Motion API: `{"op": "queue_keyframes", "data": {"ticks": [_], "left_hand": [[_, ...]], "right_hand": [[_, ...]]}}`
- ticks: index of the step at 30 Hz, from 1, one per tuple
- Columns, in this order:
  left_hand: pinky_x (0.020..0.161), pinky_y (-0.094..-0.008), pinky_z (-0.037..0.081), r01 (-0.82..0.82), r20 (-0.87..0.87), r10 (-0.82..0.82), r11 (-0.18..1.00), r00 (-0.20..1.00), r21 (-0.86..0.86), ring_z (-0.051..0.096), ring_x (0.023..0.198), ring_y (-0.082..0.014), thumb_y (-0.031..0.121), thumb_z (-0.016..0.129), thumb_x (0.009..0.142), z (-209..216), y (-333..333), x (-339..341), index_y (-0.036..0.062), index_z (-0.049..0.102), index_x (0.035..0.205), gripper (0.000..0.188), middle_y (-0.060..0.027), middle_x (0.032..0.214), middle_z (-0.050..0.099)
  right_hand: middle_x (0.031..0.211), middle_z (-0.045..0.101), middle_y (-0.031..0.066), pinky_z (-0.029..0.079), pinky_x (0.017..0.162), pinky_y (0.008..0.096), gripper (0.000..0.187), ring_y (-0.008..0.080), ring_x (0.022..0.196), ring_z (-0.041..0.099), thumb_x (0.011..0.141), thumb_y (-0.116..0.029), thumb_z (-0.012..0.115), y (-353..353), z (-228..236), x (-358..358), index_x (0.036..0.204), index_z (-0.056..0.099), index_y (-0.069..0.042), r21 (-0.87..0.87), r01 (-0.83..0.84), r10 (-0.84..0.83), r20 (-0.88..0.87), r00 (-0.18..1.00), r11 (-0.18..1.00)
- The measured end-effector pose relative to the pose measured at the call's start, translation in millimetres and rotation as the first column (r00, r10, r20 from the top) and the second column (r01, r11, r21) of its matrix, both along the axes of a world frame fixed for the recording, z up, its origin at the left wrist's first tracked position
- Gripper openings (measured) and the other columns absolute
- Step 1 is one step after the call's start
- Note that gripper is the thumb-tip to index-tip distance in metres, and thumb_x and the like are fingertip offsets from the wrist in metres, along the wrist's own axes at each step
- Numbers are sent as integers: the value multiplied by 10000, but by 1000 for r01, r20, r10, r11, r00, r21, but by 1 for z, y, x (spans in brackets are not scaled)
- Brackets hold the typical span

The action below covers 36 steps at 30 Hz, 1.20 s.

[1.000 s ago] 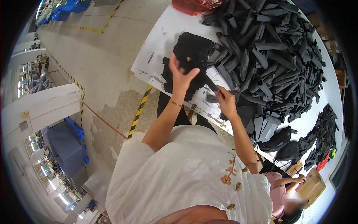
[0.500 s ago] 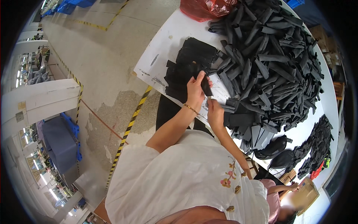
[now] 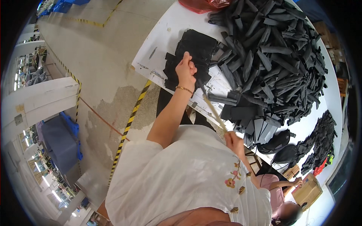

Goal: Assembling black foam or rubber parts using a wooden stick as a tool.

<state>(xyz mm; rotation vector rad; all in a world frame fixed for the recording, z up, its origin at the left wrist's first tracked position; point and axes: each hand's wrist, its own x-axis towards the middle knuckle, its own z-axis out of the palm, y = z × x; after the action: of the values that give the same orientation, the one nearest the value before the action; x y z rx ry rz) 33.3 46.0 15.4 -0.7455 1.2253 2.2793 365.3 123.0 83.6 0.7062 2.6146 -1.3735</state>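
My left hand [image 3: 186, 71] is closed above a flat stack of black fabric pieces [image 3: 196, 41] at the near left of the white table [image 3: 149, 49]. A black fabric piece is gripped in it, hard to tell apart from the stack behind. Lower and to the right, close to my body, my right hand [image 3: 234, 143] is closed on the end of a narrow tan strip [image 3: 215, 113]. The strip runs straight up toward the left hand, its far end meeting something dark beside the left wrist. Motion blurs that join.
A large heap of rolled black pieces [image 3: 271, 64] covers the table's middle. Flat black pieces [image 3: 241, 115] and a black moulded cup [image 3: 277, 143] lie at right. A red plastic bag [image 3: 203, 4] sits at the far edge. Another person [image 3: 273, 186] works at lower right.
My right hand has moved down and right, away from the left hand, and the tan strip now shows between them. My left hand has shifted slightly up and left.
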Motion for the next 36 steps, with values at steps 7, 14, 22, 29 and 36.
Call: {"op": "queue_keyframes", "data": {"ticks": [7, 14, 22, 29, 36], "left_hand": [[416, -214, 316, -86, 110, 86, 996, 990, -1, 376, 414, -60, 312, 634, 913, 4, 37, 35, 115, 535, 760, 269, 31, 548, 475], [494, -199, 375, 294, -635, -525, 849, 567, -439, 506, 576, -32, 295, 655, 896, -33, 27, 41, 28, 626, 1051, 310, -6, 780, 639], [481, -252, 423, 878, -351, -884, 407, 310, -251, 471, 472, -98, 301, 369, 1016, 69, 25, 96, 50, 450, 838, 318, -20, 589, 470], [486, -250, 393, 786, -469, -785, 561, 405, -261, 454, 471, -84, 259, 427, 987, 81, 14, 85, 44, 459, 757, 316, -20, 536, 489], [761, -349, 453, -123, -363, -916, 386, -174, -914, 517, 939, -231, 102, 685, 728, -21, -29, 26, 131, 655, 926, 203, -14, 974, 550]], "right_hand": [[690, 578, 29, 400, 532, 218, 239, 57, 588, 462, 870, -141, 691, 12, -19, -134, 1045, 612, 2, -305, 387, -472, -290, 833, 870], [778, 608, 10, 402, 608, 231, 112, 71, 687, 498, 891, -89, 648, 51, -33, -174, 918, 660, 19, -387, 252, -409, -404, 818, 887], [724, 612, 3, 430, 648, 219, 163, 70, 689, 526, 938, -96, 578, 99, 21, -195, 812, 623, -2, -225, 575, -603, -483, 635, 786], [691, 574, -20, 344, 522, 205, 193, 40, 587, 462, 906, -194, 653, 166, 81, -237, 831, 687, -19, -152, 674, -503, -785, 362, 723], [686, 557, -7, 355, 537, 268, 335, 84, 597, 445, 935, -341, 595, 313, 116, -204, 942, 659, -11, 265, 864, -393, -806, 442, 428]]}}
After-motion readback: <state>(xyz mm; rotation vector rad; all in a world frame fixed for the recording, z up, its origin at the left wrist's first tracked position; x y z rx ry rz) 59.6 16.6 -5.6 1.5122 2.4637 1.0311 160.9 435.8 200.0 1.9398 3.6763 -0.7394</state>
